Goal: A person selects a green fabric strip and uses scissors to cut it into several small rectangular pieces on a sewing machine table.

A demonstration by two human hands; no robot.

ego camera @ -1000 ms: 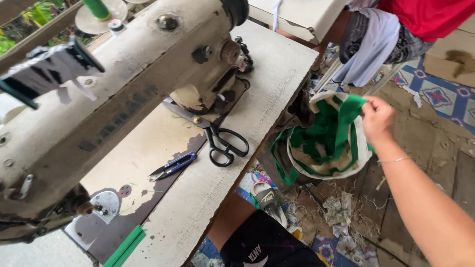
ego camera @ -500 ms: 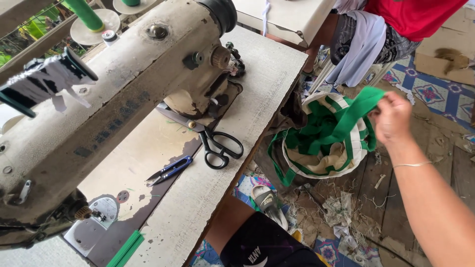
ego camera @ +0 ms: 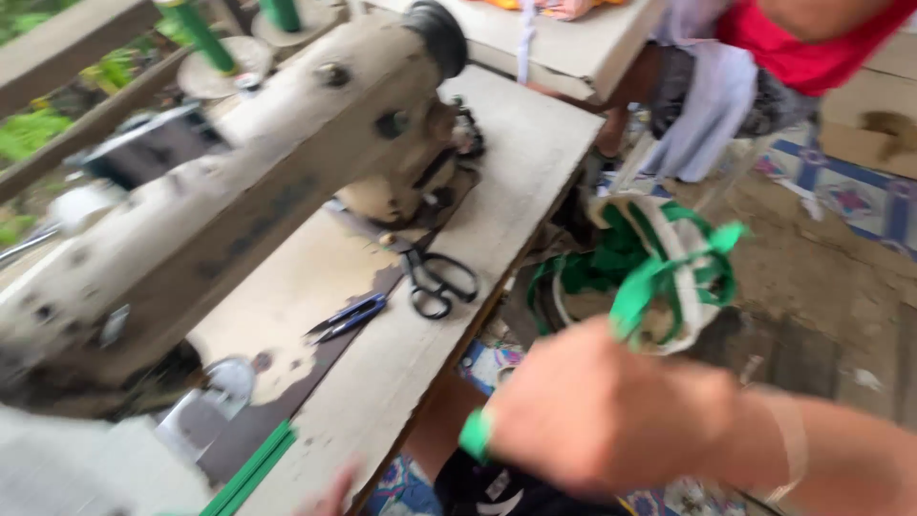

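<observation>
right hand (ego camera: 611, 411) closed on green strap (ego camera: 659, 282), just off the surface's (ego camera: 535, 162) front edge (blurred) | strap runs back to basket (ego camera: 659, 268) on floor | left hand (ego camera: 330, 497) only fingertips at bottom edge, can't tell grip | scissors (ego camera: 435, 282) near front edge, beside sewing machine (ego camera: 239, 201) | blue snips (ego camera: 349, 317) next to scissors
</observation>
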